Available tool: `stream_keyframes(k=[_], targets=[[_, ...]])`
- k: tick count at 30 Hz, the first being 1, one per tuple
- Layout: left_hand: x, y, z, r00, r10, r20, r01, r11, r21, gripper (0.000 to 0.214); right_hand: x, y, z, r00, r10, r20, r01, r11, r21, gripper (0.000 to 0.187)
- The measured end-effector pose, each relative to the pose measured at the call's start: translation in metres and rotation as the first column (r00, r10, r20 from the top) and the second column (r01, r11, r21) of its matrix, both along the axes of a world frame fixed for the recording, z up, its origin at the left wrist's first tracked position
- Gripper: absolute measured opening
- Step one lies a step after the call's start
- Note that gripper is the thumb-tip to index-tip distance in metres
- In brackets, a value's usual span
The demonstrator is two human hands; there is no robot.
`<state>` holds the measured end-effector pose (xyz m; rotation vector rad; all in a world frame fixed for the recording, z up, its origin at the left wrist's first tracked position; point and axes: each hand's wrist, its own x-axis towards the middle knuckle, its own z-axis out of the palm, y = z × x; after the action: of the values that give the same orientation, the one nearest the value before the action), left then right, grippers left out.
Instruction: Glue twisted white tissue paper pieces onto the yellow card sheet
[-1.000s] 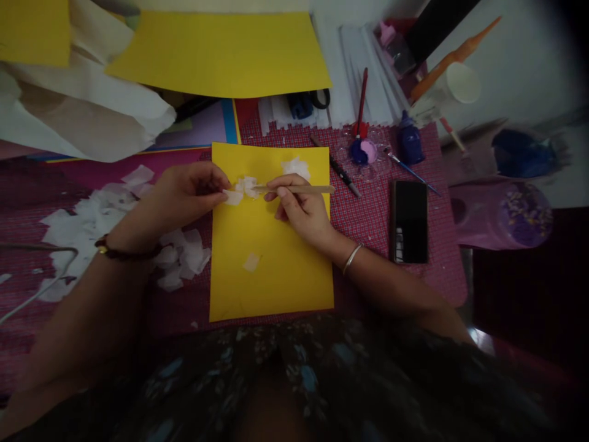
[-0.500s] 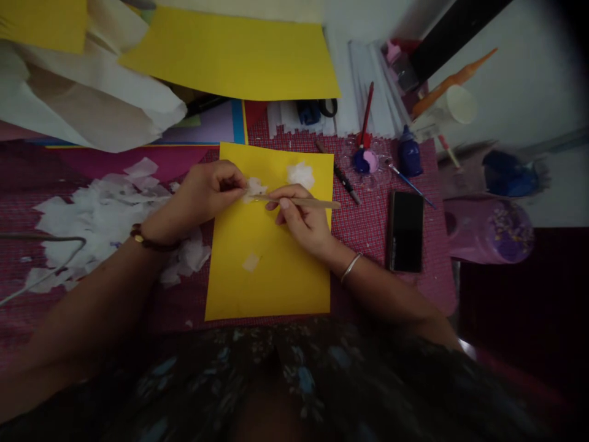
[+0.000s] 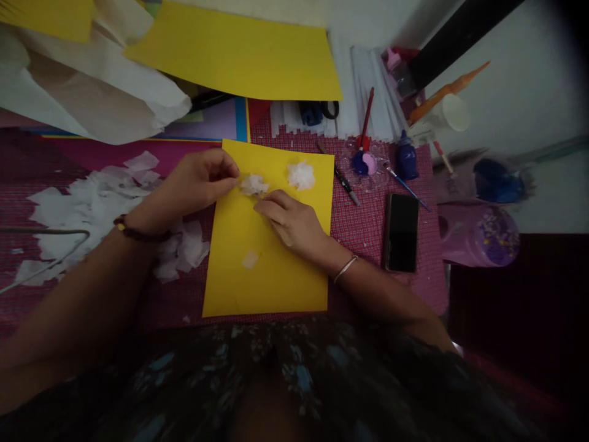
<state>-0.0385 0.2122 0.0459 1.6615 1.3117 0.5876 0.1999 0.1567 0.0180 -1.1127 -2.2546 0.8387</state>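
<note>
A yellow card sheet [image 3: 276,270] lies in front of me on the red checked cloth. Two crumpled white tissue tufts sit near its top edge: one [image 3: 254,184] between my hands, the other [image 3: 301,175] further right. A small flat tissue scrap [image 3: 251,259] lies lower on the sheet. My left hand [image 3: 197,181] is closed, its fingertips pinching at the left edge of the nearer tuft. My right hand [image 3: 288,222] rests knuckles-up on the sheet just below that tuft, fingers curled and pressed together. What they hold is hidden.
A heap of white tissue pieces [image 3: 92,215] lies left of the sheet. A black phone [image 3: 401,232], a pen [image 3: 343,180], a paint palette with brush [image 3: 365,161], a blue bottle [image 3: 407,156], a purple container [image 3: 478,234], scissors [image 3: 317,112] and a second yellow sheet [image 3: 239,52] surround it.
The wooden stick seen in my right hand earlier no longer shows. That hand has turned knuckles-up and dropped onto the sheet. The tuft now lies on the sheet beside my left fingertips.
</note>
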Motion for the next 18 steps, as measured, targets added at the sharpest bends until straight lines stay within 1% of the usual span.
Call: stream_keyframes(k=[2,3,4,5,6,7,8,9,10,13,15,18], targets=[[-0.003,-0.004,0.007,0.999,-0.052,-0.013,0.052,0.999,-0.011,0.019,0.0,0.001,0.0,0.988,-0.038,-0.152,0.032,0.999,-0.041,0.028],[-0.004,-0.006,0.01,0.991,-0.123,-0.045,0.122,0.992,-0.016,0.019,0.001,0.002,0.0,0.962,-0.09,-0.258,0.07,0.994,-0.085,0.033],[-0.004,-0.01,0.012,0.971,-0.223,-0.085,0.222,0.975,-0.018,0.018,0.002,0.003,0.0,0.918,-0.161,-0.363,0.114,0.982,-0.149,0.036],[-0.002,-0.014,0.014,0.932,-0.339,-0.131,0.339,0.941,-0.02,0.016,0.003,0.004,0.0,0.861,-0.24,-0.449,0.151,0.963,-0.225,0.037],[0.0,-0.019,0.016,0.874,-0.453,-0.176,0.455,0.89,-0.027,0.014,0.004,0.005,0.0,0.806,-0.312,-0.504,0.176,0.938,-0.299,0.038],[0.003,-0.025,0.017,0.808,-0.548,-0.215,0.554,0.832,-0.038,0.011,0.005,0.007,0.001,0.767,-0.366,-0.527,0.188,0.913,-0.361,0.038],[0.007,-0.032,0.018,0.749,-0.614,-0.251,0.623,0.781,-0.049,0.008,0.005,0.008,0.001,0.753,-0.395,-0.526,0.189,0.896,-0.402,0.04],[0.011,-0.038,0.019,0.705,-0.648,-0.287,0.663,0.746,-0.057,0.005,0.006,0.009,0.001,0.758,-0.402,-0.514,0.182,0.887,-0.425,0.042],[0.016,-0.045,0.02,0.68,-0.657,-0.327,0.678,0.732,-0.062,0.004,0.006,0.01,0.001,0.771,-0.394,-0.501,0.168,0.884,-0.436,0.045],[0.027,-0.06,0.024,0.649,-0.633,-0.422,0.677,0.733,-0.058,0.005,0.006,0.01,0.0,0.788,-0.356,-0.503,0.111,0.885,-0.452,0.051],[0.031,-0.065,0.024,0.643,-0.64,-0.42,0.687,0.725,-0.054,0.011,0.005,0.01,-0.001,0.788,-0.35,-0.506,0.094,0.881,-0.463,0.051],[0.033,-0.064,0.022,0.634,-0.685,-0.358,0.713,0.698,-0.072,0.016,0.005,0.009,-0.003,0.8,-0.357,-0.482,0.102,0.873,-0.477,0.048]])
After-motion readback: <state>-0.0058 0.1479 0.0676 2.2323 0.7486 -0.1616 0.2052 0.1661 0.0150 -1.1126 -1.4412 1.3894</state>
